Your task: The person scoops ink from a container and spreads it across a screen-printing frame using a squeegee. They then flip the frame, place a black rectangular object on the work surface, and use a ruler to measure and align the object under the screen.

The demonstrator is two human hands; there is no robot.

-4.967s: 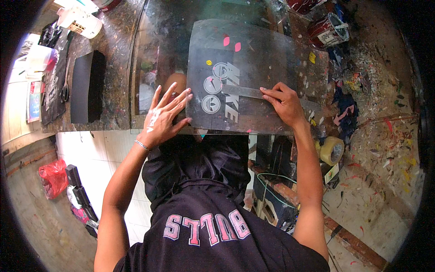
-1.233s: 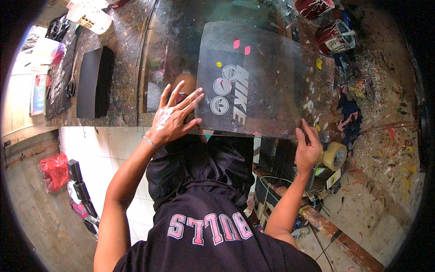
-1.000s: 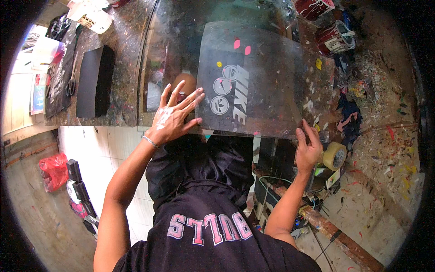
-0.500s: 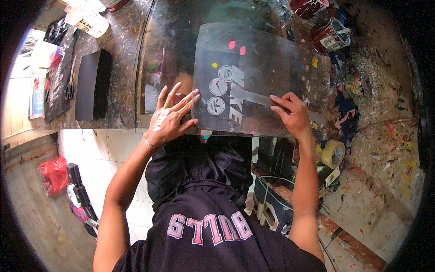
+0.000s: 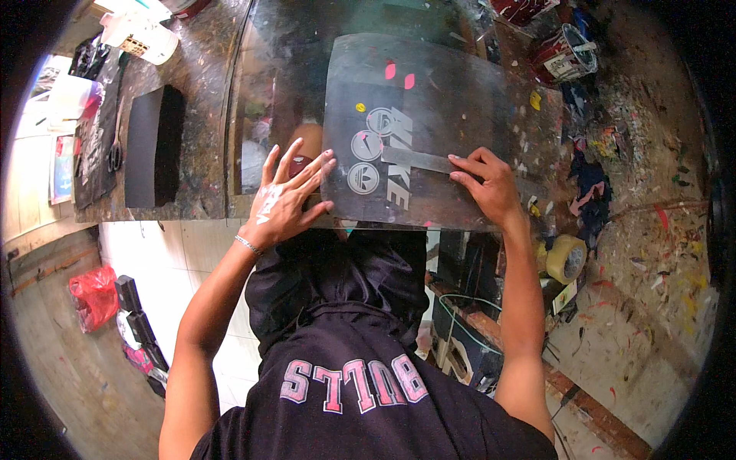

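Observation:
A clear plastic sheet (image 5: 460, 100) lies on the glass-topped table, bearing pale lettering and several round emblems. Thumb and fingers of my right hand (image 5: 492, 188) pinch the right end of a narrow translucent strip (image 5: 429, 161). The strip's left end lies over the pale lettering, close to the round emblems. My left hand (image 5: 287, 195) rests with fingers spread beside the sheet's left edge, its fingertips touching or nearly touching that edge. White marks show on the back of this hand. Small pink pieces (image 5: 409, 80) and a yellow dot (image 5: 360, 107) sit on or under the sheet.
A black block (image 5: 153, 146) and scissors (image 5: 115, 153) lie on the left of the table. At the back left stands a white container (image 5: 142, 38). Paint-smeared cans (image 5: 563, 57) stand back right. Tape rolls (image 5: 566, 259) hang by the table's right front edge.
My right hand has moved slightly left and up, and the strip has swung from a slant to nearly level. The left hand stays spread at the sheet's left edge.

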